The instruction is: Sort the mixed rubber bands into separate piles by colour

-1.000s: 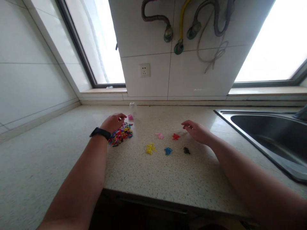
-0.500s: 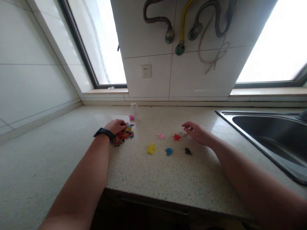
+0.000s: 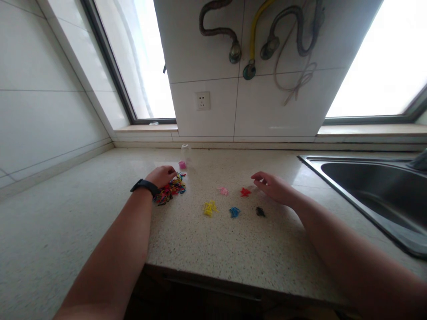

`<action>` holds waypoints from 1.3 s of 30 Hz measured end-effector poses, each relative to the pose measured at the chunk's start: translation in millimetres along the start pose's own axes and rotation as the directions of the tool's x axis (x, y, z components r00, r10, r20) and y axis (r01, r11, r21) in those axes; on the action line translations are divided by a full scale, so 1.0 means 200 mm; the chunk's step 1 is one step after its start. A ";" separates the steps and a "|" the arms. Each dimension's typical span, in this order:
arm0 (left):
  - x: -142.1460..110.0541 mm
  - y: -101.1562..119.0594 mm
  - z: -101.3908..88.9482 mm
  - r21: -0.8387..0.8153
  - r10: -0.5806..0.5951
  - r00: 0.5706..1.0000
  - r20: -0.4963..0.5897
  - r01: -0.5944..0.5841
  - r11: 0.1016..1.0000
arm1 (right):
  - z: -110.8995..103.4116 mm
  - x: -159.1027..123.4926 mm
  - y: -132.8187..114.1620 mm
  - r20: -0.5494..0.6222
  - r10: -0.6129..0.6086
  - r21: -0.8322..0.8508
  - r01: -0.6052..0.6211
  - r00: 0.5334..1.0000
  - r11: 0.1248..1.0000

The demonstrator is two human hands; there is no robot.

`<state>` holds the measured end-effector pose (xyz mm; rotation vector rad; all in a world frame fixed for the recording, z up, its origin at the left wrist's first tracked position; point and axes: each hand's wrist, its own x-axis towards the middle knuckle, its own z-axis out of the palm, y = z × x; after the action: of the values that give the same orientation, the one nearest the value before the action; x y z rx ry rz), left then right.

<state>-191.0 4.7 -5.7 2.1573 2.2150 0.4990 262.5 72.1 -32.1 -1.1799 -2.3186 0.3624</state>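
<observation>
My left hand [image 3: 162, 176], a dark watch on its wrist, rests over the left edge of a mixed pile of small coloured rubber bands [image 3: 173, 187]. Its fingers are drawn together at the pile's top, and what they pinch is hidden. My right hand [image 3: 270, 186] hovers or rests just right of a small red heap [image 3: 245, 192], its fingers slightly bent and apart, holding nothing I can see. Near it lie a pink heap [image 3: 223, 191], a yellow heap [image 3: 210, 208], a blue heap [image 3: 234, 212] and a black heap [image 3: 260, 211].
Behind the mixed pile are a clear plastic jar [image 3: 186, 152] and a pink cap [image 3: 182, 164]. A steel sink [image 3: 367, 191] is set into the speckled counter [image 3: 213, 249] at the right. A socket [image 3: 203, 101] and hoses [image 3: 252, 40] are on the tiled wall.
The view has shifted very slightly. Both hands stay almost where they were, and the heaps look the same.
</observation>
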 end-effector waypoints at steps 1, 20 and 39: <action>0.00 0.01 0.00 -0.013 -0.003 1.000 -0.007 0.003 1.000 | 0.00 0.00 -0.01 0.005 0.001 0.001 -0.001 1.000 1.000; -0.07 0.38 -0.05 -0.285 0.221 0.964 -0.149 -0.256 0.924 | -0.02 -0.02 -0.09 0.019 0.016 -0.051 -0.015 1.000 0.999; -0.27 0.90 -0.03 -0.656 0.383 0.918 -0.100 -0.350 0.669 | 0.06 -0.09 -0.50 0.059 -0.102 0.477 0.062 0.993 0.877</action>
<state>-15.2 -50.1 30.7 2.1238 1.2395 1.0471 196.7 -1.2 -2.3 -0.8311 -2.1582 0.9050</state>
